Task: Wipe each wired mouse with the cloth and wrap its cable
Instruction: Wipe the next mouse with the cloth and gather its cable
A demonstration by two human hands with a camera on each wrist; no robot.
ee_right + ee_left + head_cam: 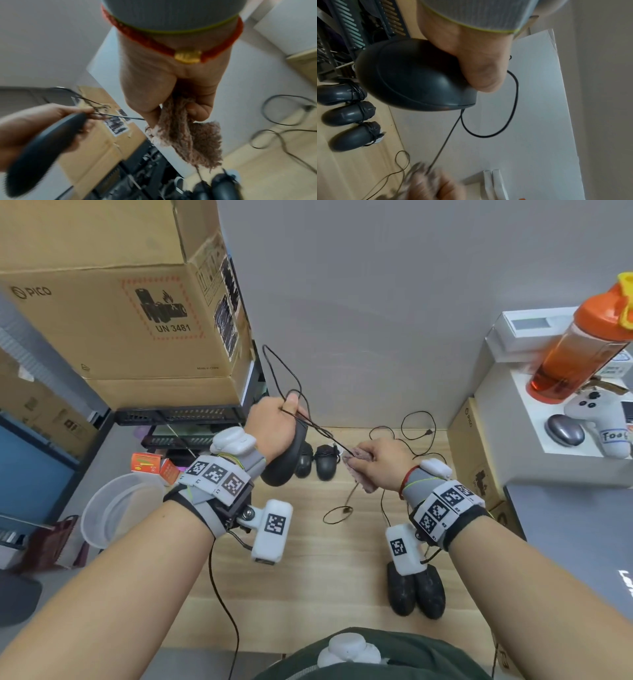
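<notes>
Left grip [274,419] clamped on mouse [286,463], right grip [380,463] on cloth [364,484] pinching cable [325,433]; cable-wiping step, next likely winding cable round mouse

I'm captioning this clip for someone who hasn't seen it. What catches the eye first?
The left hand holds a black mouse up at centre, its cable stretched to the right hand, which grips a pinkish cloth. At far right, an orange bottle stands on a white shelf.

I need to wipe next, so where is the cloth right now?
In the head view, the cloth is bunched in the right hand, centre-right above the desk, beside the wrapped mice.
</notes>
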